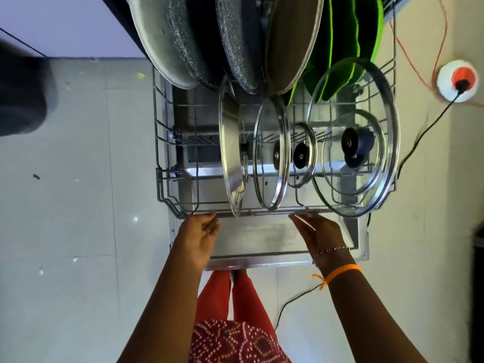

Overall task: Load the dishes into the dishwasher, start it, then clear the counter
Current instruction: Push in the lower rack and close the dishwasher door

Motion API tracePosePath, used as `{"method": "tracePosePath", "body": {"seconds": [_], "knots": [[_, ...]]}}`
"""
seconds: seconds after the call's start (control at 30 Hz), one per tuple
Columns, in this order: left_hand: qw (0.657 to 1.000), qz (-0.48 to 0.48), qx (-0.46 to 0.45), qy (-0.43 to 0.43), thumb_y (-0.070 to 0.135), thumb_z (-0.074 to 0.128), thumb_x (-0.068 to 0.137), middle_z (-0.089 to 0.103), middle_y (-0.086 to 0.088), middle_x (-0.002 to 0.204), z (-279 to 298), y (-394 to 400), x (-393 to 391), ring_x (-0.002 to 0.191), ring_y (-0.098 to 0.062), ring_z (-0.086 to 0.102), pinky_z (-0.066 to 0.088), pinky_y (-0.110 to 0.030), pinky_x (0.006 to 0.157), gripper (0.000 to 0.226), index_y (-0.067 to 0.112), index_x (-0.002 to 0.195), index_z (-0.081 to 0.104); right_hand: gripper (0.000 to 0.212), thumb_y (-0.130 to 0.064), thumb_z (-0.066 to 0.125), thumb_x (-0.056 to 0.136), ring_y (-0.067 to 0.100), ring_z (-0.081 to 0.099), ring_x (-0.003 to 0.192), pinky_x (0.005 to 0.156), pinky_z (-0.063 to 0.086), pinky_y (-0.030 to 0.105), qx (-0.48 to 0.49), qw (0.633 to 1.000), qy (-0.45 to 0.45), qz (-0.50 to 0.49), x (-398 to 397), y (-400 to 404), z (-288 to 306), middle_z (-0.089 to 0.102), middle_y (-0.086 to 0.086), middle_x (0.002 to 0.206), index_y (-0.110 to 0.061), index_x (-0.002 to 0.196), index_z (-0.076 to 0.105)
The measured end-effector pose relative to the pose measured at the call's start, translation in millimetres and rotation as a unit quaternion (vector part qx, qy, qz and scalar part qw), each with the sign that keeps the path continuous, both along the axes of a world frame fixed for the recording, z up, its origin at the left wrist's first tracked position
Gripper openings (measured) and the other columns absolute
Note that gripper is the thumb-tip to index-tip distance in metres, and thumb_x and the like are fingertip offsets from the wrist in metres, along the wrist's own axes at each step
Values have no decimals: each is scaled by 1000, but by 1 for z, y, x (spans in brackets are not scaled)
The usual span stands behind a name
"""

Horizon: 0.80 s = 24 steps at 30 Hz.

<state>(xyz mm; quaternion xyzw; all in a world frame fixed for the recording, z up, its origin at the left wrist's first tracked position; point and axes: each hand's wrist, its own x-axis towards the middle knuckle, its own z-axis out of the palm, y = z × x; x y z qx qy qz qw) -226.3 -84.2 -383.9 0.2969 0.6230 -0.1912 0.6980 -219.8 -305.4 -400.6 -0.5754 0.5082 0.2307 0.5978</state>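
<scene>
Loading looks finished, and the step in hand seems to be sliding the lower rack into the dishwasher. The left hand and right hand meet its near rail with relaxed, uncurled fingers, gripping nothing. Glass lids stand near; pans stand far. Next calls for an even, level push from both palms, so the lids don't topple.

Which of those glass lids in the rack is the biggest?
The glass lid at the far right of the rack. Its rim rings a smaller lid, and it stands wider than the three to its left.
</scene>
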Motion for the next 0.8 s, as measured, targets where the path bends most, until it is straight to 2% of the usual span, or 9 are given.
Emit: {"method": "tracePosePath", "body": {"seconds": [0.1,0.17,0.27,0.33,0.47,0.53,0.6,0.67,0.8], "knots": [[1000,16,-2,3,-8,41,90,52,-10,78,1,0,9,76,-18,51,45,-28,80,20,2,77,52,44,7,44,90,2,66,54,76,56,28,-80,988,-22,131,8,-1,-2,66,-10,50,3,134,40],[1000,19,2,0,-8,41,90,51,-10,77,2,0,18,75,-19,51,45,-27,80,21,2,75,52,40,4,47,91,4,68,62,82,56,30,-113,981,-31,154,13,0,-1,70,-8,57,7,131,44],[999,48,-10,-9,-5,45,89,53,-10,79,2,2,33,78,-20,53,46,-30,83,14,3,79,52,28,-17,56,92,20,67,101,97,45,32,-132,968,-92,194,27,0,3,73,9,100,-1,113,65],[996,89,-27,-10,-1,49,89,55,-11,85,0,4,46,84,-23,57,47,-33,89,7,3,85,52,28,-24,56,92,23,62,110,97,40,24,-94,973,-76,199,37,1,4,69,12,111,-7,111,68],[992,120,-25,-17,2,51,90,58,-13,90,0,4,70,85,-24,59,45,-34,97,3,2,91,54,26,-15,59,90,18,66,101,90,38,9,-86,967,-115,211,55,2,-3,72,11,101,2,108,67],[990,131,-33,-42,0,51,89,61,-17,105,-2,5,80,93,-28,61,46,-36,96,19,-1,108,54,26,-9,58,90,16,69,89,84,42,6,-89,969,-127,190,65,2,-9,74,8,87,8,108,65],[989,136,-32,-54,-2,50,88,59,-19,115,-7,8,90,100,-30,60,46,-37,97,28,0,116,52,22,-13,64,86,20,69,91,85,41,7,-87,969,-142,180,77,2,-13,73,13,90,6,96,71],[989,133,-34,-54,-4,49,88,59,-17,110,-12,12,102,103,-28,59,48,-37,93,20,1,106,55,20,-13,68,83,21,69,87,85,46,16,-86,965,-159,191,89,3,-17,72,18,89,6,86,73],[990,118,-34,-66,-7,43,90,58,-12,89,-16,15,131,87,-23,58,48,-34,89,14,1,85,53,13,-2,67,81,17,66,85,78,46,9,-96,949,-185,236,123,3,-23,72,19,88,9,88,71]]}}
